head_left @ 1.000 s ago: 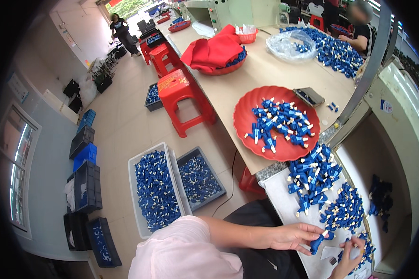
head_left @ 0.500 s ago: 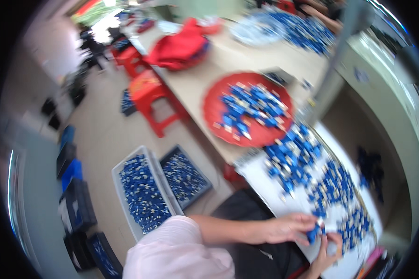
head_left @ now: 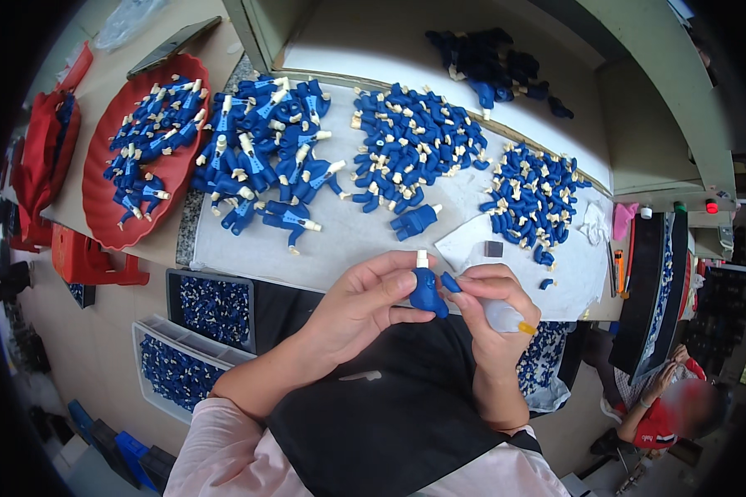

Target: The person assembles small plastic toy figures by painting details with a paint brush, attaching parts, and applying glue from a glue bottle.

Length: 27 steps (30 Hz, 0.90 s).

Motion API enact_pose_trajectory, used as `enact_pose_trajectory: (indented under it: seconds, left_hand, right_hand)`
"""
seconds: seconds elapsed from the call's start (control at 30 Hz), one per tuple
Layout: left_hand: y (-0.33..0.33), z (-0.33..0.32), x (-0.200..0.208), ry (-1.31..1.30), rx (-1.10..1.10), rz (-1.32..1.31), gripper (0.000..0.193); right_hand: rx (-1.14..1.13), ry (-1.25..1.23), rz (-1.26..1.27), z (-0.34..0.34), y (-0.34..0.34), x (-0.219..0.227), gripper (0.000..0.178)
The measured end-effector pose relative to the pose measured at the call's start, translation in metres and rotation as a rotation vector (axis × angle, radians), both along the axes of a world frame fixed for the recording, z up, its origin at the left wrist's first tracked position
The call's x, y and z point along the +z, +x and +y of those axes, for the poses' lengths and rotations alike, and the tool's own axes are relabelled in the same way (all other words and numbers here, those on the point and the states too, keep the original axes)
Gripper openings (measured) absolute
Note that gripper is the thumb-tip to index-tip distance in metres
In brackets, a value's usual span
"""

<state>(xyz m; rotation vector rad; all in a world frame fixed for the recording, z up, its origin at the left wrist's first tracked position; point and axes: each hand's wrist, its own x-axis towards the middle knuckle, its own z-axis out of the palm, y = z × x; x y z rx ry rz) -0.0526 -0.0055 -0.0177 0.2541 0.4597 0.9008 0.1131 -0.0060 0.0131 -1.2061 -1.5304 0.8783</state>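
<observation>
Blue figure body — upright in front of the dark apron, cream neck peg pointing away from the wearer. The left hand grips it by thumb and fingers along one flank; that hold, I judge, leaves the other flank exposed to the right hand. The right hand is closed too: thumb and index finger pinch a small blue piece just beside the body; from my feed I cannot tell whether the two touch. A translucent bottle sits tucked in the same palm, its yellow-orange tip toward the wearer — probably parked there to spare setting it down.

Pose: both forearms come up from the lower edge and converge, wrists bent so the fingertips face each other.

Beyond the hands, on the white bench top, I log a lone blue torso and a dark block on white paper. Farther out, a heap of larger bodies and two heaps of small limbs lie apart, seemingly sorted by kind within reach. To the left, a red scalloped tray bears more bodies.
</observation>
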Motion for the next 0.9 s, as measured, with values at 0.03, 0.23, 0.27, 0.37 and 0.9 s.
enact_pose_trajectory:
  seconds: [0.03,0.23,0.27,0.37,0.9]
  left_hand:
    - [0.0016,-0.0016,0.0009,-0.002,0.028,-0.004,0.03]
    - [0.0037,-0.0031,0.0009,0.006,0.026,0.052,0.029]
    - [0.004,-0.0023,0.001,0.002,0.028,0.052,0.029]
    - [0.0055,-0.0016,0.004,0.017,0.021,0.109,0.028]
    - [0.0023,-0.0021,0.0071,0.015,0.014,0.129,0.026]
  right_hand:
    - [-0.003,-0.01,-0.004,-0.0006,-0.0009,0.002,0.019]
    - [0.025,0.128,-0.148,-0.0023,-0.0023,0.0025,0.022]
    - [0.016,0.156,-0.171,-0.0024,-0.0017,0.0022,0.023]
    - [0.016,0.196,-0.189,-0.0024,-0.0027,0.0016,0.024]
    - [0.043,0.272,-0.267,-0.0025,-0.0065,0.0066,0.026]
